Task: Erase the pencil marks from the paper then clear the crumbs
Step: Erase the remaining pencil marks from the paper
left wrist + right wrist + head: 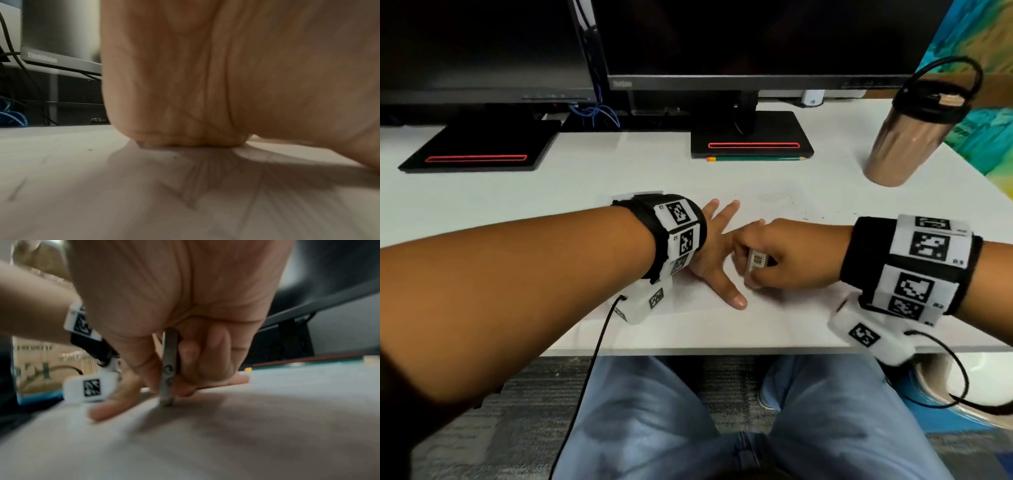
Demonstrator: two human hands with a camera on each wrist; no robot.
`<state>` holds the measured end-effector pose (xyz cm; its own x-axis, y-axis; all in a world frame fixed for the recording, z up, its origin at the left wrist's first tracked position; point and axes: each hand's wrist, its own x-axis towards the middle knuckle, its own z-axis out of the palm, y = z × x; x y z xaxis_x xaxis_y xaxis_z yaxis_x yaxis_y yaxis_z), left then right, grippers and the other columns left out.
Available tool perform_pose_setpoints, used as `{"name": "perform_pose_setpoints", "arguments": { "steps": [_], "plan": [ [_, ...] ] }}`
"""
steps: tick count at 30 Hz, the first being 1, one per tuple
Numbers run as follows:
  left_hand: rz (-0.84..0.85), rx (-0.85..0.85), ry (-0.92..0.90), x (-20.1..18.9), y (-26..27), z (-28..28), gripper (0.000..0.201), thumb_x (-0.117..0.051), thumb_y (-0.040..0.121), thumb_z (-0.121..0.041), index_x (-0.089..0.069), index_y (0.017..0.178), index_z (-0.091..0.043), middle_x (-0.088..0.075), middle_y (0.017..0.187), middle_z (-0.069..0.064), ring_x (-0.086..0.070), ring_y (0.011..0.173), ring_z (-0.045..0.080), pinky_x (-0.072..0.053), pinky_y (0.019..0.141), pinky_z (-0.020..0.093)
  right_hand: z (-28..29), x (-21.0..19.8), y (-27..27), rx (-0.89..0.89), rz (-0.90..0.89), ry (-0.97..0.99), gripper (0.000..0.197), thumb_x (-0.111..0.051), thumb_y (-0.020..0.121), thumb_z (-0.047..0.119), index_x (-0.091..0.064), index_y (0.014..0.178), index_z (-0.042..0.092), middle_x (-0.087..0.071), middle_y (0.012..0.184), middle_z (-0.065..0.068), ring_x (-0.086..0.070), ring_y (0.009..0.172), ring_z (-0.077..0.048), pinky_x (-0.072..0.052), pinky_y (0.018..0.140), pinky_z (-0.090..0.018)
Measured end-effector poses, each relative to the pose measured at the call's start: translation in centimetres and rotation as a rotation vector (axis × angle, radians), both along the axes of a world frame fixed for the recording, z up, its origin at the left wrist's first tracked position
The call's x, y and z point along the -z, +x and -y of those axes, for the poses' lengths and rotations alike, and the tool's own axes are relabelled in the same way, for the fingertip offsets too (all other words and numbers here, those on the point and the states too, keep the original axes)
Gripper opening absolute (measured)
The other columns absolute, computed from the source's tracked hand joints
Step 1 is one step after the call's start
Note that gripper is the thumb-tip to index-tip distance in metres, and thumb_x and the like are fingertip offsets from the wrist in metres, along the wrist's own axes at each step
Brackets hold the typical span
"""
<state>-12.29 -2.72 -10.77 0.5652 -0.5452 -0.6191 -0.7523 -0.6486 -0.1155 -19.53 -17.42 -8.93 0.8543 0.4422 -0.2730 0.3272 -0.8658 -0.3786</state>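
A white sheet of paper (774, 205) lies on the desk in front of me. My left hand (717, 253) lies flat on it with fingers spread, pressing it down. My right hand (784, 257) grips a white eraser (756, 261) with a barcode label, held upright between thumb and fingers just right of the left thumb. In the right wrist view the eraser (169, 369) stands on end with its lower tip touching the paper (267, 418). Faint pencil marks (197, 181) show under the left palm (205, 81). Small dark crumbs (806, 218) lie scattered beyond the right hand.
Two monitors stand at the back on black bases (751, 137) (479, 147). A green pencil (756, 158) lies in front of the right base. A copper tumbler (907, 137) with a black lid stands at the right. The desk's front edge (688, 349) runs just below my wrists.
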Motion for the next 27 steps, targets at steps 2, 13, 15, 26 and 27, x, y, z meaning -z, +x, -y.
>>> {"name": "perform_pose_setpoints", "arguments": {
  "steps": [2, 13, 15, 26, 27],
  "plan": [
    [0.009, -0.005, -0.014, 0.1, 0.0, 0.0, 0.131, -0.056, 0.058, -0.092, 0.019, 0.153, -0.041, 0.041, 0.155, 0.007, 0.03, 0.145, 0.037, 0.001, 0.118, 0.065, 0.4, 0.0, 0.0, 0.038, 0.021, 0.014, 0.009, -0.063, 0.088, 0.023, -0.055, 0.093, 0.024, -0.067, 0.087, 0.009, -0.062, 0.077, -0.007, -0.053, 0.073, -0.032],
    [0.036, -0.018, -0.038, 0.3, 0.0, 0.0, 0.132, -0.055, 0.058, -0.092, 0.021, 0.152, -0.041, 0.04, 0.156, 0.009, 0.029, 0.146, 0.038, 0.001, 0.117, 0.065, 0.0, 0.1, -0.7, 0.008, 0.096, 0.04, 0.012, -0.06, 0.089, 0.017, -0.055, 0.097, 0.023, -0.064, 0.086, 0.013, -0.06, 0.076, 0.003, -0.047, 0.069, -0.018],
    [0.036, -0.014, -0.048, 0.3, 0.0, -0.1, 0.134, -0.056, 0.055, -0.092, 0.027, 0.148, -0.044, 0.04, 0.156, 0.009, 0.028, 0.146, 0.039, 0.002, 0.116, 0.064, -0.6, 0.4, -1.2, -0.055, 0.092, 0.068, 0.011, -0.062, 0.087, 0.013, -0.057, 0.097, 0.015, -0.058, 0.08, 0.016, -0.054, 0.071, 0.011, -0.041, 0.063, -0.008],
    [0.056, -0.006, -0.052, 0.3, -0.2, 0.0, 0.135, -0.054, 0.052, -0.094, 0.024, 0.149, -0.044, 0.038, 0.157, 0.01, 0.026, 0.146, 0.04, 0.001, 0.115, 0.065, -0.3, 0.0, -1.2, -0.026, 0.083, 0.076, 0.011, -0.065, 0.086, 0.015, -0.056, 0.092, 0.019, -0.058, 0.074, 0.016, -0.057, 0.068, 0.009, -0.042, 0.062, -0.011],
    [0.065, -0.002, -0.039, 0.4, -0.2, 0.0, 0.133, -0.054, 0.055, -0.094, 0.023, 0.15, -0.042, 0.037, 0.157, 0.01, 0.025, 0.147, 0.04, -0.001, 0.115, 0.065, 0.1, -0.1, -1.0, 0.016, 0.084, 0.065, 0.012, -0.064, 0.087, 0.019, -0.054, 0.091, 0.024, -0.062, 0.079, 0.014, -0.059, 0.07, 0.005, -0.046, 0.066, -0.018]
  ]
}}
